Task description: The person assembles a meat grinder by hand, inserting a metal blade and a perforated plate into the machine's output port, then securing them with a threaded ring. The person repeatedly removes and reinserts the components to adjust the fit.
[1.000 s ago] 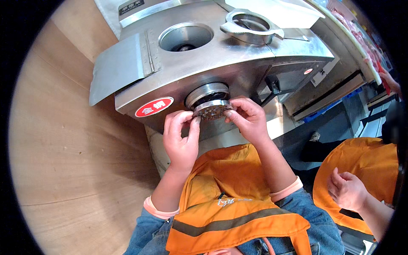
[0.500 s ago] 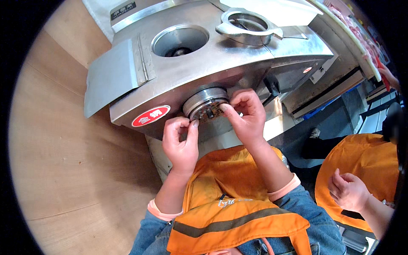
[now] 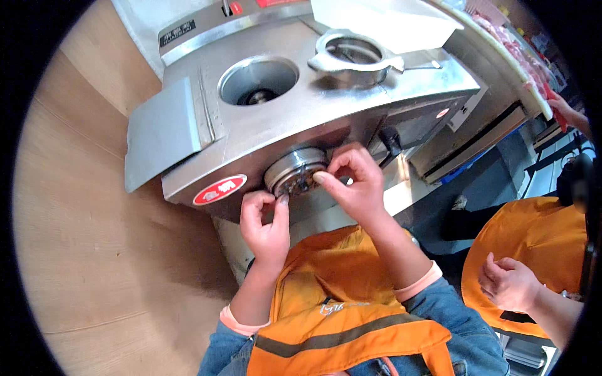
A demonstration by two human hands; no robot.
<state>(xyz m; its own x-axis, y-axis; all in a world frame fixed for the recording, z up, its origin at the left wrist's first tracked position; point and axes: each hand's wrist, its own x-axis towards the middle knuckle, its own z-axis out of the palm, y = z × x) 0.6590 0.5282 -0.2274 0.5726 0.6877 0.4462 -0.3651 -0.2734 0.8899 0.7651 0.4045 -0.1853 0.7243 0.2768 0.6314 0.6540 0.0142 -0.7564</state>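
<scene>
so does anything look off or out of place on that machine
Nothing is clearly damaged or spilled. The one loose-looking part is the metal ring, lying tilted on top of the steel machine beside the round feed hole. Both hands, left hand and right hand, are at the front outlet.

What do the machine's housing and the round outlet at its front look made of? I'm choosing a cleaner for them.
The machine housing looks like brushed stainless steel: grey, with soft, streaky reflections. The round outlet ring under the right hand seems bare polished metal, brighter and ridged; the alloy cannot be told.
</scene>
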